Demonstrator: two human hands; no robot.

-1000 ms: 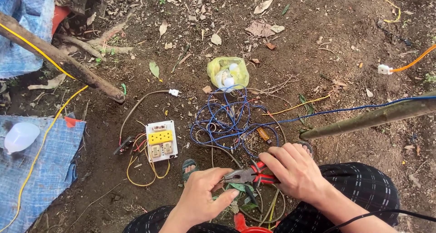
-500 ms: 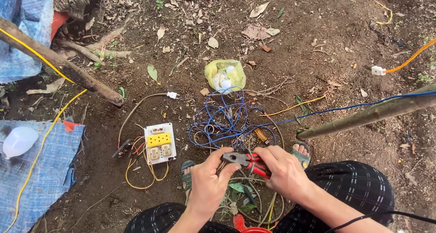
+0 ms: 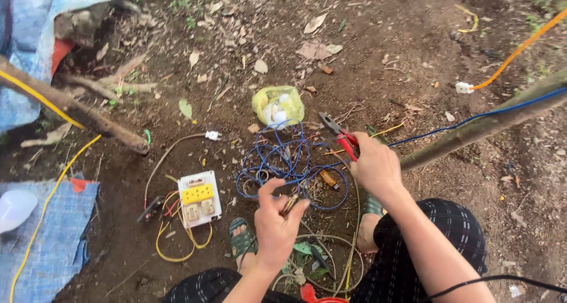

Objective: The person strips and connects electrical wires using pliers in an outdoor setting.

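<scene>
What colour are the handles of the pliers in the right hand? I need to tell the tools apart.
Red, seen in the head view: the pliers in the right hand.

My right hand [image 3: 373,164] covers most of the red pliers [image 3: 339,139] handles. What my left hand [image 3: 276,223] pinches is too small to tell. The white bulb [image 3: 15,208] runs off the left edge.

Bare forearms, dark checked trousers [image 3: 425,232], green sandals [image 3: 241,239]
</scene>
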